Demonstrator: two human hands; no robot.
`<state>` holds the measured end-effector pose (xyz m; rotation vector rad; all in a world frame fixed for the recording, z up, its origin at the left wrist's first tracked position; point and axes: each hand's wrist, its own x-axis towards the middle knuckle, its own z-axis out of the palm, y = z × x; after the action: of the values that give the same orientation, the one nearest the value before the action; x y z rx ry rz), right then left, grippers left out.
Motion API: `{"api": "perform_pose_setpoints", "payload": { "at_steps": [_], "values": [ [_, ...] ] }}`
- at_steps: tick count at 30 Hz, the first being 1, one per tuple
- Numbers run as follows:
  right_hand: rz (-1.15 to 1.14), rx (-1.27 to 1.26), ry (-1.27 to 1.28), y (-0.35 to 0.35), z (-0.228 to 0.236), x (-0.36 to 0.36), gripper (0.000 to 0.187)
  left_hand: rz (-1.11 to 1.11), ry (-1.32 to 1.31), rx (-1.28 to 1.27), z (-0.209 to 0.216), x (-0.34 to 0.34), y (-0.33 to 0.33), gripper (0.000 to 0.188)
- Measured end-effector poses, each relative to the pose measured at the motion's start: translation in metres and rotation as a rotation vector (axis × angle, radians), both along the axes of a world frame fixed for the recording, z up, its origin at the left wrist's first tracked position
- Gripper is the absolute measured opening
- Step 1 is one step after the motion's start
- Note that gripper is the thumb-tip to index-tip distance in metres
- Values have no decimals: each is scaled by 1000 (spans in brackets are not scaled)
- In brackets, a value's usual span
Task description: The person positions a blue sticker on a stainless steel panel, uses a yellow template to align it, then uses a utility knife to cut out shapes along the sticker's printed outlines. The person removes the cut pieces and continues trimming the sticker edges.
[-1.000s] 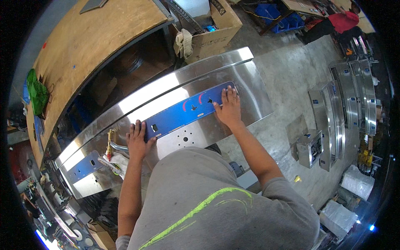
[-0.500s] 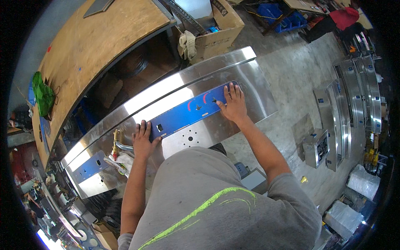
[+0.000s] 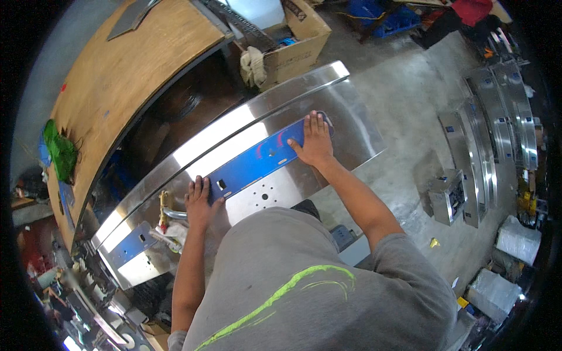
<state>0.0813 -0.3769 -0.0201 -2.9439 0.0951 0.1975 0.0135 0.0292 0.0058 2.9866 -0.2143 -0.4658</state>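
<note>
A long blue label strip (image 3: 249, 159) with cut-out holes and red curved marks lies along a brushed stainless steel panel (image 3: 356, 126). My left hand (image 3: 200, 206) rests flat at the strip's left end, fingers spread and thumb pointing right. Over the strip's right part my right hand (image 3: 315, 143) lies palm down with its fingers stretched out, covering some of the printed marks; the rounded right end shows just beyond it. Below the strip, a ring of small holes (image 3: 265, 197) pierces the steel. Neither hand grips anything.
Left of my left hand are a brass valve with a metal pipe (image 3: 165, 210), a pale cloth (image 3: 175, 237) and another blue label (image 3: 130, 245). A wooden table (image 3: 146, 64) and cardboard box (image 3: 298, 61) stand beyond. Steel panels (image 3: 477, 152) lie on the floor at right.
My right hand has slid a little left along the blue label strip, uncovering more of its right end. My left hand stays at the left end. The whole view has shifted slightly.
</note>
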Motion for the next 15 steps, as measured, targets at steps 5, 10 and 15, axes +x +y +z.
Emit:
{"api": "perform_pose_setpoints", "payload": {
  "at_steps": [5, 10, 15],
  "values": [
    [12, 4, 15, 26, 6, -1, 102, -5, 28, 43, 2, 0, 2, 89],
    [24, 61, 38, 52, 6, -8, 102, 10, 29, 5, 1, 1, 2, 89],
    [87, 100, -3, 90, -1, -19, 100, 9, 11, -27, 1, 2, 3, 89]
  ]
}}
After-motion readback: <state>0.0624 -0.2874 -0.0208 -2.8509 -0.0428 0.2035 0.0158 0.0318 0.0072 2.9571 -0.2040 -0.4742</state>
